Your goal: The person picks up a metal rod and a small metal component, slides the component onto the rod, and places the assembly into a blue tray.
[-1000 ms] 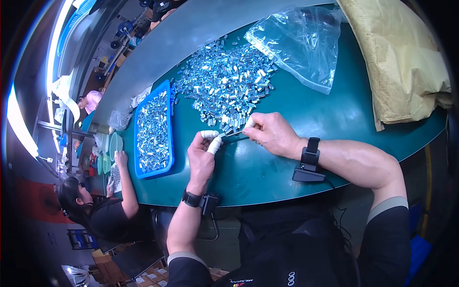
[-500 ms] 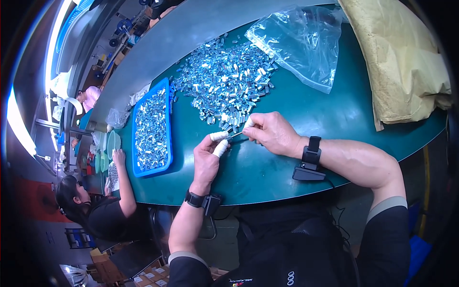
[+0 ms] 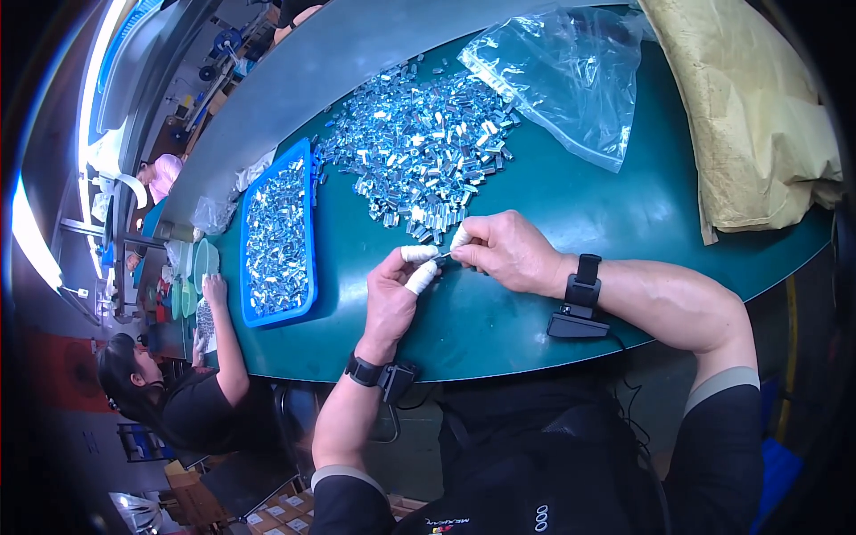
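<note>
Just this side of a loose heap of small shiny metal pieces (image 3: 419,143), my two hands meet over the green tabletop. My left hand (image 3: 390,299) is closed in a pinch, its thumb and forefinger wrapped in white tape, on what looks like a small metal piece, mostly covered by the fingertips. My right hand (image 3: 513,254), also taped at the forefinger, pinches a thin metal rod (image 3: 444,256) whose tip reaches the left fingertips. To the left stands a blue tray (image 3: 313,276) filled with similar metal pieces.
A clear plastic bag (image 3: 566,85) lies beyond the heap, and a large tan paper sack (image 3: 749,125) stands at the right. The green table (image 3: 553,343) has a curved near edge. At the left, a co-worker in a dark top (image 3: 201,397) sits at the same table.
Both hands stay together, with the left hand shifted slightly to the right and the rod's tip still at its fingertips. The co-worker's arm has moved slightly.
</note>
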A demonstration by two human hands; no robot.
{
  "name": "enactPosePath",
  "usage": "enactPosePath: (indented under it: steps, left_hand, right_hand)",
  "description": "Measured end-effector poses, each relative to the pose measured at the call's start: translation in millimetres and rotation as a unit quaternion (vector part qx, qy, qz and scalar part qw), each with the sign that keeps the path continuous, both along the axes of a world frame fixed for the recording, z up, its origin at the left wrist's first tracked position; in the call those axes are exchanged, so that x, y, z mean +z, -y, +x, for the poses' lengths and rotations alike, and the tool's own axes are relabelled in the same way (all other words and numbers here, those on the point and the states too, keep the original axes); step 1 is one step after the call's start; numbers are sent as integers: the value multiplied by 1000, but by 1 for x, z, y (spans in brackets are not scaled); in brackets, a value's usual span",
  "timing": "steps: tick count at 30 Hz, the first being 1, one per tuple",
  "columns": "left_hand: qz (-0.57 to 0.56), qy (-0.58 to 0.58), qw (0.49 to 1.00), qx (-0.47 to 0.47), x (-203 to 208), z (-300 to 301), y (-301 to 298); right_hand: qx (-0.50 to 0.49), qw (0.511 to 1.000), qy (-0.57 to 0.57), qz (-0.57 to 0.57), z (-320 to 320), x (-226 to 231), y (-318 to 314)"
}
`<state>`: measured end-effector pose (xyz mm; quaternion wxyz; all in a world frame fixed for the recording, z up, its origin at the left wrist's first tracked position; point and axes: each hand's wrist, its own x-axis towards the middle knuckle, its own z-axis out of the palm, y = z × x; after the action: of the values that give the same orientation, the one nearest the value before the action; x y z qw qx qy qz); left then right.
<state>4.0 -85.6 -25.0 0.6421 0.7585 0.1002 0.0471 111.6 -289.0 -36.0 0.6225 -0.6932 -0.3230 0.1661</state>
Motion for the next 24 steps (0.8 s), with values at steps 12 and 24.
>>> enactPosePath:
  steps: [12,24]
  left_hand:
    - [13,26,1000,-6,-6,-3,4]
    - [250,130,950,135,29,-27,-92]
  right_hand:
    - [21,993,67,-95,0,8,3]
    - [13,998,-52,-26,1,8,1]
